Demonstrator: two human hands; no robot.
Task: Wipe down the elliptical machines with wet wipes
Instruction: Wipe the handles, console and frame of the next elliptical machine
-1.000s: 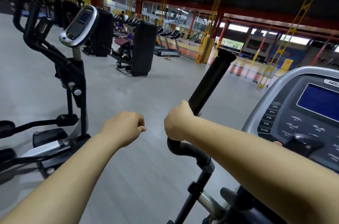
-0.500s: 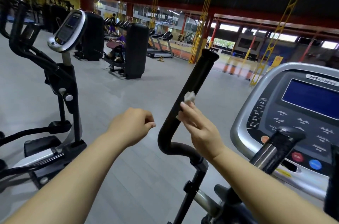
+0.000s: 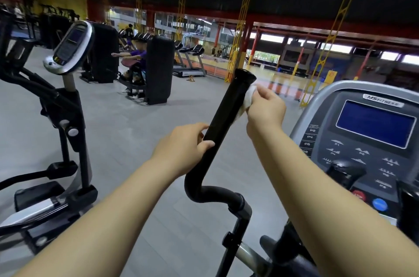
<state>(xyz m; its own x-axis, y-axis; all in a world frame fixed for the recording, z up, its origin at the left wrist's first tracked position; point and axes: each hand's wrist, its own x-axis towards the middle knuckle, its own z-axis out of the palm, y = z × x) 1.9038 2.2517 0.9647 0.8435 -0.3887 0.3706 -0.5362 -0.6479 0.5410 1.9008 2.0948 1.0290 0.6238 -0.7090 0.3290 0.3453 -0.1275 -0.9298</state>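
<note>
Gym floor seen from head cam. Black handlebar (image 3: 229, 115) of near elliptical, rising at slant in centre of frame, is being gripped mid-length by left hand (image 3: 183, 149), fingers closed around bar. White wipe (image 3: 248, 98) is being pressed vs. upper bar, just below top cap, by right hand (image 3: 266, 110), fingers curled over it. Grey console (image 3: 371, 131) w/ blue screen is being shown at right, beside right forearm. Second elliptical (image 3: 65, 104) is standing at left, well apart. Treadmills (image 3: 189, 61) in bkgd.
</note>
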